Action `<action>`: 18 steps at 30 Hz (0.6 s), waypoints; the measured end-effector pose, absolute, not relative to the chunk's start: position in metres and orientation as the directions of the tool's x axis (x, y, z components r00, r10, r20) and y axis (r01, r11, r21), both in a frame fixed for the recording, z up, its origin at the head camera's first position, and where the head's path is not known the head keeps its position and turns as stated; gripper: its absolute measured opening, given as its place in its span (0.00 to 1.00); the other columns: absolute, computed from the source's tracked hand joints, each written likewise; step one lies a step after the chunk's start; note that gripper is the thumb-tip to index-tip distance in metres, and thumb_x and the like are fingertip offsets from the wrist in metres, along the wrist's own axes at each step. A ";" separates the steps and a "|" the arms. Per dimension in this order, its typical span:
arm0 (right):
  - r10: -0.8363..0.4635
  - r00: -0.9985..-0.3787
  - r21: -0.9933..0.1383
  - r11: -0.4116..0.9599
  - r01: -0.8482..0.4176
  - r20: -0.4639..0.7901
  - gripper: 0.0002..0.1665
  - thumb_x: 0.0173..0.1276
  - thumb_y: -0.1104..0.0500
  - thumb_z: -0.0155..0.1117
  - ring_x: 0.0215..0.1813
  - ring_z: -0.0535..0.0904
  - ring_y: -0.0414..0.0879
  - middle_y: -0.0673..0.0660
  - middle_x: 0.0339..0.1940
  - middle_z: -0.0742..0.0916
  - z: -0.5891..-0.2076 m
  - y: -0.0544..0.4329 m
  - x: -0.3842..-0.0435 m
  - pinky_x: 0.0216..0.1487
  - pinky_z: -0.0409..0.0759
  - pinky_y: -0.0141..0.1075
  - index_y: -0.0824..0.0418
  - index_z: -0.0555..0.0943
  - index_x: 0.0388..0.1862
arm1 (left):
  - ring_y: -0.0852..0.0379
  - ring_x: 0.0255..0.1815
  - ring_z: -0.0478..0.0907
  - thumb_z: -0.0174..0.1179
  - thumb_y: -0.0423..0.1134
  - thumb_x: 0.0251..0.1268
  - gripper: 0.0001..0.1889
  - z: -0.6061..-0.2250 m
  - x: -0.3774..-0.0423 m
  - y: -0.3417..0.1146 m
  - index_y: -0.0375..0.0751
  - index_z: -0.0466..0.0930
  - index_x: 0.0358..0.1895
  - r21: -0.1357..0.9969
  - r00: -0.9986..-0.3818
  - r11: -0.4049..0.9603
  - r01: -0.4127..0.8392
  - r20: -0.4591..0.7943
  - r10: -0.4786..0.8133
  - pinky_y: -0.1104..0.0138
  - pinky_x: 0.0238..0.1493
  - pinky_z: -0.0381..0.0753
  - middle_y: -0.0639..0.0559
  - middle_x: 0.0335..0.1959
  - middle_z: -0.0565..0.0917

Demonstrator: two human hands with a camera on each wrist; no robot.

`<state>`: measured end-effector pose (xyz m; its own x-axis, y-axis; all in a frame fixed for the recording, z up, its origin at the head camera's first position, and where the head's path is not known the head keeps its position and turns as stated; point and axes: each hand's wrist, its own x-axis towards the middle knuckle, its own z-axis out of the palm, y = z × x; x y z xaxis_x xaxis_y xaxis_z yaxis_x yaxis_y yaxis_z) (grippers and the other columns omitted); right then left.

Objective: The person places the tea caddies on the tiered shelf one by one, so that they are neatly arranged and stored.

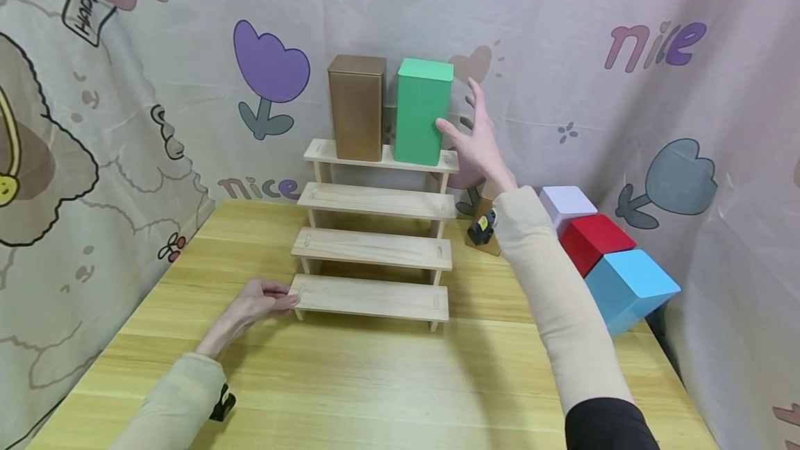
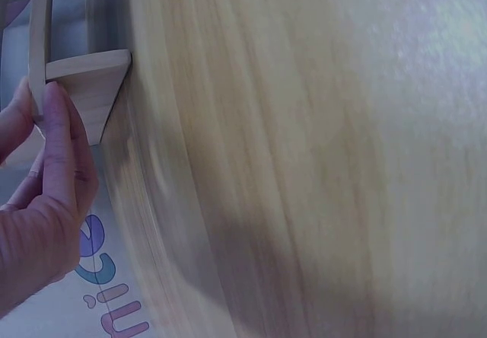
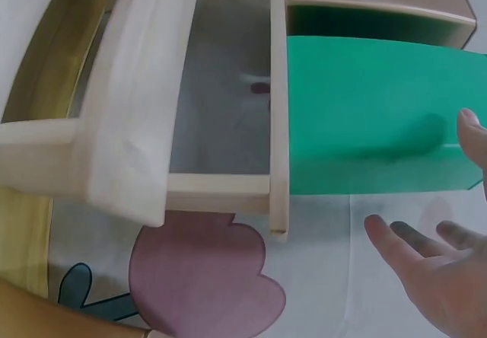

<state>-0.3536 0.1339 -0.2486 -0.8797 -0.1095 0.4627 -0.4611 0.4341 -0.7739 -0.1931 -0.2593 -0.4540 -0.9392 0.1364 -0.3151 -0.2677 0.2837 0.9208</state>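
Observation:
A wooden stepped display rack point(image 1: 375, 247) with several tiers stands on the table. On its top tier a brown box point(image 1: 357, 110) and a green box point(image 1: 423, 113) stand upright side by side. My left hand point(image 1: 262, 303) pinches the left end of the lowest shelf board between thumb and fingers, as the left wrist view also shows at the rack's edge point(image 2: 87, 87). My right hand point(image 1: 478, 134) is beside the green box's right side, fingers spread and thumb toward its front. In the right wrist view, a gap shows between the fingers point(image 3: 399, 250) and the green box point(image 3: 380, 117).
To the right, white point(image 1: 567, 205), red point(image 1: 596, 242) and light blue point(image 1: 634, 287) boxes sit in a row on the wooden table point(image 1: 350, 394). A brown object point(image 1: 484, 235) lies behind the right forearm. A printed cloth point(image 1: 531, 40) hangs behind and along both sides.

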 end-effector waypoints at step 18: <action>-0.063 -0.888 -0.831 0.329 -0.448 0.455 0.50 0.70 0.57 0.67 0.82 0.58 0.61 0.57 0.84 0.56 -0.286 0.188 -0.296 0.80 0.66 0.60 0.46 0.49 0.82 | 0.61 0.36 0.85 0.64 0.30 0.68 0.26 -0.455 -0.193 -0.260 0.12 0.68 0.60 0.922 -0.945 0.302 -0.243 -0.295 0.141 0.67 0.47 0.92 0.49 0.35 0.85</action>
<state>-0.2961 0.1884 -0.2862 -0.8884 -0.0627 0.4547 -0.4485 0.3294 -0.8309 -0.1926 -0.2603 -0.4547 -0.9448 0.1414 -0.2955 -0.2431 0.3021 0.9218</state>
